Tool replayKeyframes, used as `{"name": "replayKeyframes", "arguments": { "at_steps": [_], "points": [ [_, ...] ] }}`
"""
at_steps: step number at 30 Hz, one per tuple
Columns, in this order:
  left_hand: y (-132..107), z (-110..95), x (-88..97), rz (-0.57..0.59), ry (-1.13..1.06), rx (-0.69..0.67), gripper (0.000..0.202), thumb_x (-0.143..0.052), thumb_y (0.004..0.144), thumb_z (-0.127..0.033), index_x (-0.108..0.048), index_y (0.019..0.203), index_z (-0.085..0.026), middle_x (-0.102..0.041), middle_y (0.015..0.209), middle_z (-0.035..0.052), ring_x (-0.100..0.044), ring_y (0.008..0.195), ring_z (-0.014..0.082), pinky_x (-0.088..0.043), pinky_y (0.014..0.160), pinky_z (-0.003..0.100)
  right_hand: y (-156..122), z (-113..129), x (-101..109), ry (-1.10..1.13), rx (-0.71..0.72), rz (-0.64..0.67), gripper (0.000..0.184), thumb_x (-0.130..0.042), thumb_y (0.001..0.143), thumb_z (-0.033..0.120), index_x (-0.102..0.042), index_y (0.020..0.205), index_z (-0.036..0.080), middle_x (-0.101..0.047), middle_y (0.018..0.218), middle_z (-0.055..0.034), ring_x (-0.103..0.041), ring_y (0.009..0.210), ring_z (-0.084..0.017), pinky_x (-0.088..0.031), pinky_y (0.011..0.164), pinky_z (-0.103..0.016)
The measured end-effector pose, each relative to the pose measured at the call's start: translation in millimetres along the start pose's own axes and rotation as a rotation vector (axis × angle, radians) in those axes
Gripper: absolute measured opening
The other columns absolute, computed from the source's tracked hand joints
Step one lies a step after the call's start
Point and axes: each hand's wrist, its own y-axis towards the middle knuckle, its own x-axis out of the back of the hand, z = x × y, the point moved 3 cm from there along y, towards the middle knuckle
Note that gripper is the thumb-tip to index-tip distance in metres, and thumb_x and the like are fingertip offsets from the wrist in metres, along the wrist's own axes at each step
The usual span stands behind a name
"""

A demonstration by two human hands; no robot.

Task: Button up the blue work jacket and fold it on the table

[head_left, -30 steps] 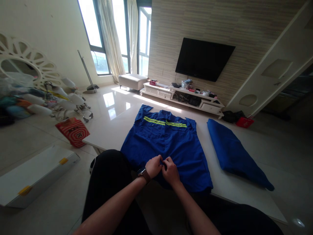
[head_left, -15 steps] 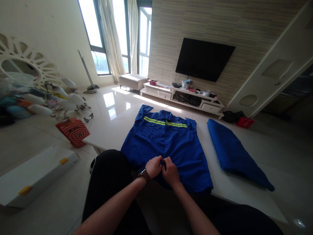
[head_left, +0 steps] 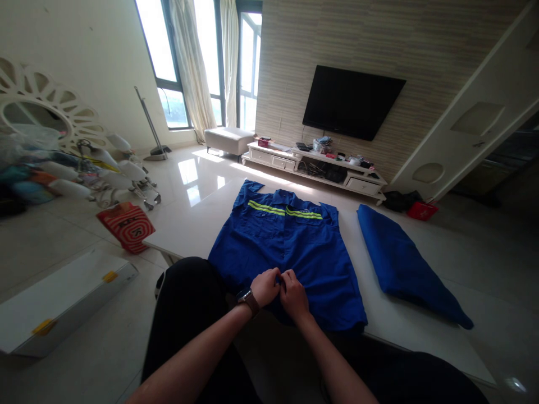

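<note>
A blue work shirt (head_left: 256,241) with yellow-green stripes across its chest lies spread front side up, collar away from me, on the white table (head_left: 185,224). At the lower middle of its front placket, my left hand (head_left: 266,286), with a watch on the wrist, pinches the cloth. My right hand (head_left: 293,294) grips the shirt right beside it, fingertips nearly meeting the left ones. The fingers hide whatever small part, such as a button, lies between them. To the right, a folded blue cloth item (head_left: 404,264) rests on the same table.
On the floor to the left are a red striped bag (head_left: 128,224) and a long white box (head_left: 63,303). Farther off stand a low TV cabinet (head_left: 311,163) and a grey bench (head_left: 229,140). My knees are against the table's near edge.
Almost nothing differs. Both hands stay at the same spot on the shirt's placket, with only a slight shift of the fingers.
</note>
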Motion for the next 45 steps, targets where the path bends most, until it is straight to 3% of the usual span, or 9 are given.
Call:
{"name": "replayKeyframes", "arguments": {
  "at_steps": [3,6,10,14,22,28,32,40,45],
  "points": [
    [-1.2,-0.8,0.9,0.0,-0.012,-0.003,0.023,-0.054,0.085,-0.017,-0.061,0.105,-0.026,-0.07,0.101,0.0019,-0.066,0.09,0.0177,-0.045,0.073,0.028,0.6,0.9,0.5,-0.002,-0.018,-0.002,0.028,-0.043,0.096,0.014,-0.059,0.117,0.023,-0.059,0.123,-0.0074,-0.064,0.093,-0.017,-0.045,0.076,-0.026],
    [-2.5,-2.5,3.9,-0.037,0.03,-0.036,0.022,-0.051,0.087,-0.017,-0.063,0.104,-0.025,-0.069,0.104,0.0034,-0.065,0.091,0.0181,-0.047,0.077,0.029,2.6,2.6,-0.1,-0.03,-0.03,0.019,0.026,-0.042,0.095,0.012,-0.061,0.111,0.021,-0.064,0.108,-0.0063,-0.063,0.094,-0.017,-0.044,0.078,-0.025],
    [-2.2,-4.0,7.2,-0.138,0.128,-0.174,0.036,-0.048,0.088,-0.015,-0.064,0.119,-0.024,-0.064,0.132,0.0064,-0.057,0.122,0.0225,-0.044,0.1,0.037,7.5,5.8,1.2,-0.111,-0.065,0.041,0.021,-0.044,0.092,0.011,-0.062,0.099,0.02,-0.065,0.102,-0.0059,-0.064,0.088,-0.016,-0.041,0.072,-0.025],
    [0.5,1.7,3.1,-0.062,0.107,-0.194,0.047,-0.05,0.089,-0.015,-0.061,0.134,-0.024,-0.053,0.151,0.0047,-0.043,0.141,0.0232,-0.034,0.116,0.041,12.2,12.0,11.4,-0.173,-0.055,0.085,0.019,-0.048,0.091,0.016,-0.067,0.093,0.022,-0.07,0.097,-0.0053,-0.065,0.082,-0.017,-0.038,0.069,-0.026],
    [-2.3,-1.2,17.0,-0.029,0.108,-0.135,0.02,-0.055,0.091,-0.023,-0.075,0.086,-0.024,-0.071,0.103,0.0064,-0.058,0.107,0.024,-0.044,0.091,0.039,14.6,9.3,25.3,-0.087,0.041,0.185,0.019,-0.056,0.086,0.02,-0.069,0.073,0.023,-0.072,0.082,-0.004,-0.064,0.077,-0.017,-0.041,0.07,-0.027],
    [-5.2,1.0,9.3,-0.052,0.108,-0.146,0.04,-0.061,0.086,-0.022,-0.065,0.125,-0.03,-0.06,0.135,0.0057,-0.05,0.125,0.0264,-0.044,0.1,0.042,13.5,-13.6,10.9,0.076,-0.032,-0.106,0.019,-0.047,0.087,0.013,-0.064,0.093,0.019,-0.064,0.097,-0.0073,-0.059,0.091,-0.019,-0.046,0.084,-0.03],
    [-4.4,6.7,-0.5,-0.041,0.092,-0.154,0.048,-0.057,0.088,-0.022,-0.059,0.136,-0.031,-0.049,0.152,0.0032,-0.04,0.14,0.0271,-0.037,0.111,0.046,12.9,-14.5,6.9,-0.086,-0.049,-0.103,0.022,-0.052,0.087,0.016,-0.066,0.104,0.019,-0.065,0.105,-0.0085,-0.055,0.105,-0.025,-0.042,0.094,-0.036],
    [-8.7,3.2,10.5,-0.062,0.144,-0.121,0.04,-0.058,0.088,-0.025,-0.061,0.128,-0.028,-0.063,0.129,0.0073,-0.052,0.12,0.0276,-0.043,0.097,0.043,14.4,-6.3,9.3,-0.25,-0.068,-0.022,0.036,-0.054,0.092,0.024,-0.063,0.127,0.019,-0.067,0.113,-0.0106,-0.058,0.108,-0.025,-0.039,0.091,-0.037],
    [-7.1,-0.6,16.3,-0.075,0.123,-0.117,0.032,-0.056,0.088,-0.022,-0.065,0.118,-0.027,-0.069,0.114,0.0054,-0.056,0.114,0.0257,-0.041,0.095,0.041,12.2,-3.9,12.6,-0.302,-0.034,0.033,0.02,-0.05,0.095,0.024,-0.069,0.1,0.018,-0.067,0.099,-0.0097,-0.061,0.097,-0.023,-0.038,0.086,-0.036]
  ]
}}
